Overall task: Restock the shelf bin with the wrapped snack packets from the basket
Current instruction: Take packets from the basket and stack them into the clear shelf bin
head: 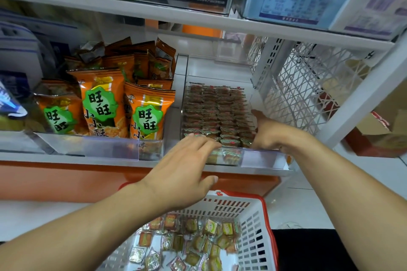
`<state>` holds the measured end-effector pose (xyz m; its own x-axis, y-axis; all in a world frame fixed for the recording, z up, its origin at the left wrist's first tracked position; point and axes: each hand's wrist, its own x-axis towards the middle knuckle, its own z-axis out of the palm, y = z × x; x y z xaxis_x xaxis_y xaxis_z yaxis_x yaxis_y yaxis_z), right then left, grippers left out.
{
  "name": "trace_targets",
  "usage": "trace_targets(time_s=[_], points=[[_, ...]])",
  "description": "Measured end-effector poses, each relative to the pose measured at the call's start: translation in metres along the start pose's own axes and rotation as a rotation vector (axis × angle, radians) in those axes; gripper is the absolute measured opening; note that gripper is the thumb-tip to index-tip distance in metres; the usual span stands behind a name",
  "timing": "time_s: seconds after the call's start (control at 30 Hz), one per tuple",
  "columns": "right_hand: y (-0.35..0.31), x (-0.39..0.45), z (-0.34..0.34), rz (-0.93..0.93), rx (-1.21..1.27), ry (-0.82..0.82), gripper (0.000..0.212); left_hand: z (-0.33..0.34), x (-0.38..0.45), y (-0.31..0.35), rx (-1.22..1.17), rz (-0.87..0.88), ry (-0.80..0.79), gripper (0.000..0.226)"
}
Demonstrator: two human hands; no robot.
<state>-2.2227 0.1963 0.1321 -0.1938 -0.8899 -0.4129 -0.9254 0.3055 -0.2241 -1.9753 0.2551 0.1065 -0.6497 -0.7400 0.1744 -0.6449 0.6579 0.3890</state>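
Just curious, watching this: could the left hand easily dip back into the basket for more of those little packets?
Probably yes. The left hand hovers open right above the basket, whose top is uncovered, and loose snack packets lie exposed just beneath it.

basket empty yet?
No: the basket below the shelf holds many loose wrapped snack packets across its bottom, while both hands are up at the shelf bin.

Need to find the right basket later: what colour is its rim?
Red rim on a white slotted basket, seen in the head view.
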Motion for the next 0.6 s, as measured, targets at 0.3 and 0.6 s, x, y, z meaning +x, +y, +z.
trace_targets(time_s=[0.3,0.6], points=[[-0.015,-0.004,-0.002,0.024,-0.173,-0.076,0.104,0.0,0.0,0.005,0.042,0.001,-0.022,0.075],[-0.014,0.016,0.013,-0.003,-0.191,-0.026,0.097,-0.003,-0.001,0.002,0.057,0.03,-0.056,0.082]])
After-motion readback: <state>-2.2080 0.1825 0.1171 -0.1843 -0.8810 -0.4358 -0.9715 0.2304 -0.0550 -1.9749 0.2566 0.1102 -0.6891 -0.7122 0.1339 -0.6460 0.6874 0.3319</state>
